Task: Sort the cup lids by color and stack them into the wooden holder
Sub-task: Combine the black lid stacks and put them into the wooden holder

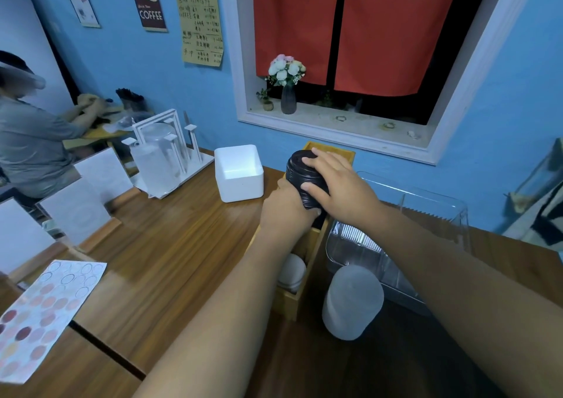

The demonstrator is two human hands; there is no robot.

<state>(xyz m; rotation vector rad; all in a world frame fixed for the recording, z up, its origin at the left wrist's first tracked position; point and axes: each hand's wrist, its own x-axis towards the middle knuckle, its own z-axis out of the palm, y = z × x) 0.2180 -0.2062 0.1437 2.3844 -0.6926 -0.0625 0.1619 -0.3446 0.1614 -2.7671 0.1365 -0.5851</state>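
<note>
A stack of black cup lids (300, 172) lies on its side over the long wooden holder (310, 245), which runs away from me along the table. My left hand (285, 207) grips the stack from below at its near end. My right hand (338, 184) holds it from above, fingers spread over the lids. White lids (292, 271) sit in the holder's near compartment. A stack of frosted translucent lids (350, 301) lies on the table just right of the holder.
A white square box (239, 172) stands left of the holder. A clear plastic bin (405, 236) sits to the right. A white cup rack (166, 151) and white boards are at the left. A dotted sheet (42, 312) lies near the front left. Another person sits far left.
</note>
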